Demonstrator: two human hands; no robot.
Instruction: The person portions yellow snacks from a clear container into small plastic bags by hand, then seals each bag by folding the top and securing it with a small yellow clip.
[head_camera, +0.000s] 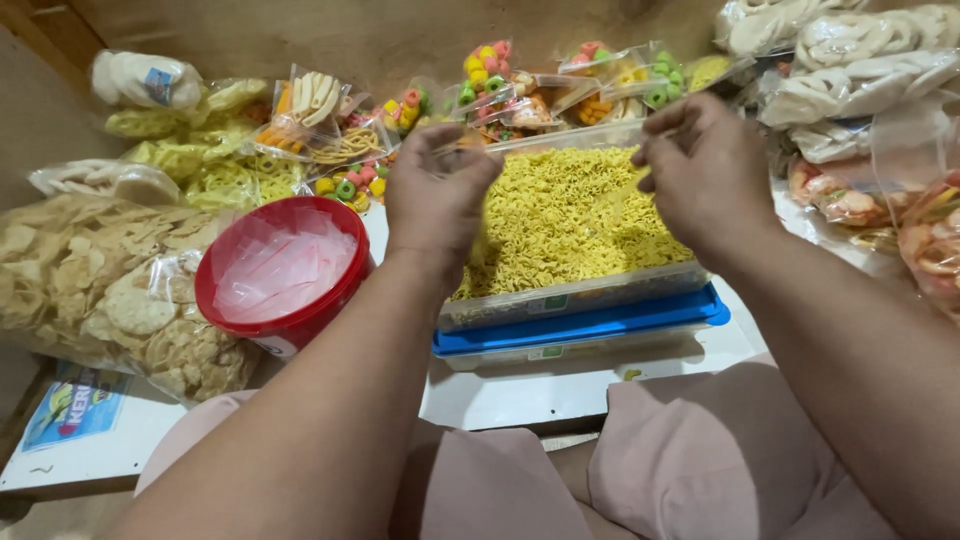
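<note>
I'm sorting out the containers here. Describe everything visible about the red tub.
The red tub is a round, open plastic container with a thick rolled rim and no lid on it. It stands upright on the white surface, left of the clear tray of yellow noodle snack. Inside lies a loose pile of small clear plastic bags. A large bag of pale crackers presses against its left side. Neither hand touches it.

Both forearms are bare, with no sleeves, watch or bracelet in sight. The left hand (437, 196) and right hand (706, 172) carry no rings or gloves. Over the lap lies soft, dusty-pink cloth (700, 455), gathered in loose folds across the knees
</note>
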